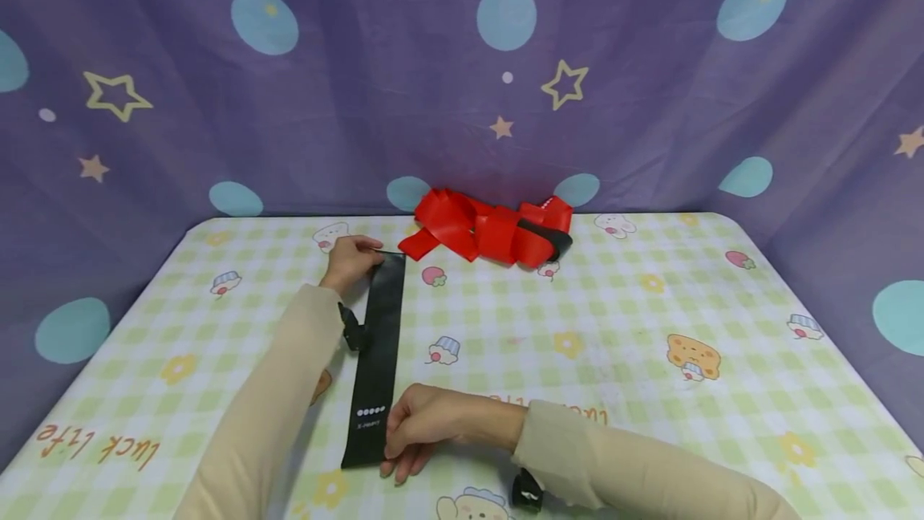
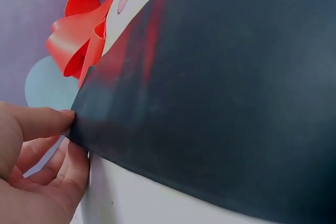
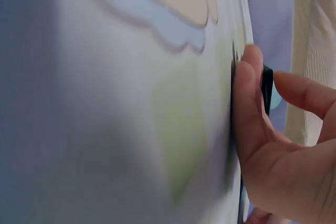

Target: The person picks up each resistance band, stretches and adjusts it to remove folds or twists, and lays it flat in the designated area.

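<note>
A flat black resistance band (image 1: 378, 327) lies lengthwise on the left half of the table, with white dots and small lettering near its close end. At the far end my left hand (image 1: 351, 261) pinches a corner between thumb and fingers; the left wrist view shows the thumb (image 2: 55, 121) on the corner and the band (image 2: 210, 93) spreading away from it. My right hand (image 1: 426, 428) is at the near right corner, partly covering it. In the right wrist view, a black edge (image 3: 267, 87) shows between the thumb and the fingers (image 3: 249, 108).
A bundle of red bands (image 1: 498, 235) with a black piece (image 1: 552, 239) tucked in it lies at the table's back edge, just right of the black band's far end. A checked cloth (image 1: 613, 319) covers the table. A purple curtain (image 1: 361, 127) hangs behind.
</note>
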Demonstrator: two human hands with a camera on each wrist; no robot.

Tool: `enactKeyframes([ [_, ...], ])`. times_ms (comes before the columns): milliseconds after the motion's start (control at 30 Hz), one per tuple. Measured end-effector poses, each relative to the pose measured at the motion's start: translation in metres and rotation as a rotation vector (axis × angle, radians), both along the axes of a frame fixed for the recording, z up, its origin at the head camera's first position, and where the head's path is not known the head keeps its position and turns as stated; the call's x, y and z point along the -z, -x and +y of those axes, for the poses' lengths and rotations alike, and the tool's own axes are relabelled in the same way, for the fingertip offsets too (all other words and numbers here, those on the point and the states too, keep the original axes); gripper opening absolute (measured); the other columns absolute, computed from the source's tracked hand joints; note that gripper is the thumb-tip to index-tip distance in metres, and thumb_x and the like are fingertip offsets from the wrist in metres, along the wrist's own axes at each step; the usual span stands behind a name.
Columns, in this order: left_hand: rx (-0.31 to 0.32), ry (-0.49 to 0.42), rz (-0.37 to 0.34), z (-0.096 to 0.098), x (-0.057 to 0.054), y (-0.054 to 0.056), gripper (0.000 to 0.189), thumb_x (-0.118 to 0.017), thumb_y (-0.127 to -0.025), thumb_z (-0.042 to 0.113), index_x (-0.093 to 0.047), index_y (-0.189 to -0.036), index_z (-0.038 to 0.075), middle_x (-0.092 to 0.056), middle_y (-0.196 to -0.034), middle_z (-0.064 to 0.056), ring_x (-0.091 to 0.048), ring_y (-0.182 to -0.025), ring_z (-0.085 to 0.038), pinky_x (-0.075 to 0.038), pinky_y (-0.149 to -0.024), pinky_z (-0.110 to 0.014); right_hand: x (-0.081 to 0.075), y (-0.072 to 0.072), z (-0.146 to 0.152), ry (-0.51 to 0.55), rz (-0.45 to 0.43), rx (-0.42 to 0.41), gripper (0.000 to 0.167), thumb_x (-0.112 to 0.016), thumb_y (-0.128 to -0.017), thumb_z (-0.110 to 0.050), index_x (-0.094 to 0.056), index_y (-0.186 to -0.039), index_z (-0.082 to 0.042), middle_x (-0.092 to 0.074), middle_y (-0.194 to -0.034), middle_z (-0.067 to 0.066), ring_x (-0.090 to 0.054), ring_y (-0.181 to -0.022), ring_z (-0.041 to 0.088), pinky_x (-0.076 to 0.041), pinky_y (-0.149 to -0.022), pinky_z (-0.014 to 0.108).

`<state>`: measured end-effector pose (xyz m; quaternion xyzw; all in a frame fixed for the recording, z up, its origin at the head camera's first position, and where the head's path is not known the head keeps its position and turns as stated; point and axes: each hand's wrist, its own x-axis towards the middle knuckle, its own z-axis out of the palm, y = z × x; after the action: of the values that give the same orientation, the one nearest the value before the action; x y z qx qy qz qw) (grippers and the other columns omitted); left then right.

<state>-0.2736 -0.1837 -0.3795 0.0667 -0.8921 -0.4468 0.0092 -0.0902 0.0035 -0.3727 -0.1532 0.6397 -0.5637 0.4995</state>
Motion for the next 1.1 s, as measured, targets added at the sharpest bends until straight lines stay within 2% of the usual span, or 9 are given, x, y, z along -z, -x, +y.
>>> enactKeyframes([
  [133, 0.013, 0.053, 0.036, 0.001, 0.000, -0.001, 0.027, -0.065, -0.082, 0.004, -0.067, -0.107, -0.007, -0.068, -0.102, -0.023, -0.063, -0.085, -0.025, -0.047, -0.072, -0.022, -0.002, 0.000, 0.005, -0.040, 0.070, -0.023, 0.011, -0.057, -0.085, 0.006, -0.065, -0.078, 0.011, -0.066, -0.088, 0.036, -0.059, -0.048, 0.007, -0.046, -0.044, 0.016],
  [267, 0.022, 0.101, 0.045, 0.003, -0.001, -0.001, 0.026, -0.064, -0.083, 0.004, -0.068, -0.106, -0.007, -0.067, -0.107, -0.024, -0.062, -0.102, -0.035, -0.049, -0.087, -0.035, -0.004, 0.002, 0.011, -0.067, 0.106, -0.020, 0.012, -0.058, -0.087, 0.003, -0.066, -0.084, 0.011, -0.067, -0.086, 0.034, -0.059, -0.049, 0.008, -0.046, -0.044, 0.017],
  [367, 0.030, 0.126, 0.040, 0.005, -0.002, -0.002, 0.026, -0.063, -0.083, 0.004, -0.068, -0.106, -0.008, -0.067, -0.107, -0.025, -0.061, -0.102, -0.036, -0.049, -0.090, -0.041, -0.005, 0.004, 0.015, -0.073, 0.108, -0.016, 0.012, -0.059, -0.087, 0.002, -0.067, -0.086, 0.011, -0.067, -0.086, 0.033, -0.059, -0.048, 0.007, -0.046, -0.044, 0.016],
  [567, 0.065, 0.158, 0.016, 0.008, -0.005, -0.001, 0.026, -0.062, -0.084, 0.005, -0.067, -0.106, -0.009, -0.067, -0.106, -0.026, -0.063, -0.098, -0.036, -0.051, -0.088, -0.042, -0.006, 0.007, 0.021, -0.092, 0.114, -0.011, 0.012, -0.059, -0.087, 0.001, -0.068, -0.087, 0.009, -0.068, -0.085, 0.031, -0.059, -0.050, 0.008, -0.046, -0.044, 0.016],
  [767, 0.118, 0.170, -0.062, 0.013, -0.012, 0.002, 0.031, -0.060, -0.087, 0.010, -0.061, -0.113, -0.007, -0.060, -0.115, -0.026, -0.057, -0.101, -0.036, -0.048, -0.093, -0.044, -0.006, 0.012, 0.028, -0.095, 0.130, 0.011, 0.011, -0.060, -0.087, 0.001, -0.068, -0.087, 0.008, -0.069, -0.081, 0.027, -0.060, -0.051, 0.009, -0.046, -0.046, 0.017],
  [867, 0.121, 0.177, -0.089, 0.016, -0.014, 0.004, 0.032, -0.059, -0.089, 0.012, -0.059, -0.115, -0.006, -0.058, -0.117, -0.025, -0.055, -0.102, -0.035, -0.047, -0.095, -0.045, -0.007, 0.015, 0.032, -0.095, 0.129, 0.019, 0.011, -0.060, -0.087, 0.001, -0.068, -0.088, 0.007, -0.070, -0.079, 0.024, -0.061, -0.053, 0.009, -0.048, -0.047, 0.018],
  [1100, 0.108, 0.195, -0.077, 0.022, -0.013, 0.010, 0.034, -0.058, -0.089, 0.015, -0.059, -0.115, -0.006, -0.058, -0.116, -0.024, -0.054, -0.099, -0.034, -0.048, -0.092, -0.045, -0.010, 0.026, 0.041, -0.090, 0.100, 0.012, 0.013, -0.058, -0.090, -0.001, -0.068, -0.094, 0.007, -0.071, -0.080, 0.018, -0.063, -0.059, 0.009, -0.053, -0.055, 0.021],
])
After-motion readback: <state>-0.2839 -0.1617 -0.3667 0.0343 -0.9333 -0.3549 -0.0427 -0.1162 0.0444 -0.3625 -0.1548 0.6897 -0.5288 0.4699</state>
